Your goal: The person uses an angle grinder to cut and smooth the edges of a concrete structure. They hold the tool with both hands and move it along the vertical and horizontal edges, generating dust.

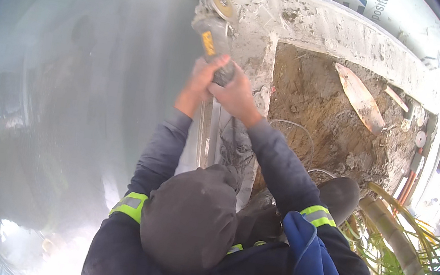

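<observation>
Both my hands grip an angle grinder (212,37) with a dark grey body and a yellow label. My left hand (200,82) is wrapped around its rear part from the left. My right hand (239,96) closes around the handle end, beside the left. At the far end, the grinder's round, tan disc (222,3) is at the corner of a rough concrete ledge (327,25), close to the smooth grey panel (100,63). Whether the disc touches the concrete, I cannot tell. The tool's head is blurred, and haze covers the left side.
Inside the ledge lies bare soil (311,100) with a flat wooden board (359,98), a small wood strip (396,98) and a thin pale cable (304,128). Orange pipes (407,188) stand at right. A palm trunk (393,237) with fronds is near my right knee (339,198).
</observation>
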Demonstrator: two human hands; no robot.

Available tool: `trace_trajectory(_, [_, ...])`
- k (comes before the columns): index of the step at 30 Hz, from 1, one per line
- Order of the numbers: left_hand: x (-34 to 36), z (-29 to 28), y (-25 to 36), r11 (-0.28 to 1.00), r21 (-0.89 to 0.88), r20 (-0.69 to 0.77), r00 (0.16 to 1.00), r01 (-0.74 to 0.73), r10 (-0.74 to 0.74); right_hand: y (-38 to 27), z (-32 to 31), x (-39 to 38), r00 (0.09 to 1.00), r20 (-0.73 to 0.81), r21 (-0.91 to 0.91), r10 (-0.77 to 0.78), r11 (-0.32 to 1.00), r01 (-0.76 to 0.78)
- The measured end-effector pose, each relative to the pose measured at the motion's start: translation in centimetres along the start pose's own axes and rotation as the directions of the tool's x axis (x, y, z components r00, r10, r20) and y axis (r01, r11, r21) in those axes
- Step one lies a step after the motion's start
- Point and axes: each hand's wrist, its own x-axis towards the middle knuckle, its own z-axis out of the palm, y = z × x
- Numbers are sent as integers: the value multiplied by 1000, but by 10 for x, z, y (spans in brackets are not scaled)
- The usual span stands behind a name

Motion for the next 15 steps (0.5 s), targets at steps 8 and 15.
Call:
trace_trajectory(8, [74, -68, 60, 951, 293, -76, 994, 97, -78, 9, 91, 84, 963, -167, 60, 210, 977, -203])
trace_trajectory(15, [104, -94, 59, 892, 431, -87, 990, 134, -107, 21, 113, 110, 946, -142, 116, 293, 954, -278])
